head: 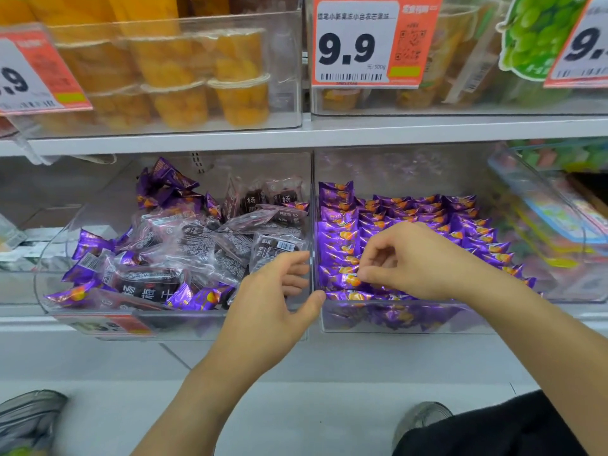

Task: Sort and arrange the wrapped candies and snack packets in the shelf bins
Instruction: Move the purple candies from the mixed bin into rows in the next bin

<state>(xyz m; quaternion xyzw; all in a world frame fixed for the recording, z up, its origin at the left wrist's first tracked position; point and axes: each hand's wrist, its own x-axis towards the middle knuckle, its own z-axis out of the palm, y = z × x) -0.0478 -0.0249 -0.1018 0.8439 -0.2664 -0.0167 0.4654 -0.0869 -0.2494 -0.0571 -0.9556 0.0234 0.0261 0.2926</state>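
Note:
Two clear bins stand side by side on the lower shelf. The left bin [98, 327] holds a loose mix of purple wrapped candies [90, 245] and clear packets of dark dried plum [151, 284]. In the right bin [411, 319], purple candies [427, 212] lie in neat rows. My left hand [276, 297] hovers at the wall between the bins, fingers relaxed inside the left bin, thumb at the right bin's front corner, holding nothing. My right hand [408, 258] reaches into the right bin with curled fingers, pinching a purple candy [350, 281] in the front left rows.
The upper shelf carries clear bins of orange fruit jelly cups [184, 77] with 9.9 price tags [371, 41]. A tilted clear bin of colourful packets [552, 218] sits to the right. Two shoes [26, 419] stand on the pale floor below.

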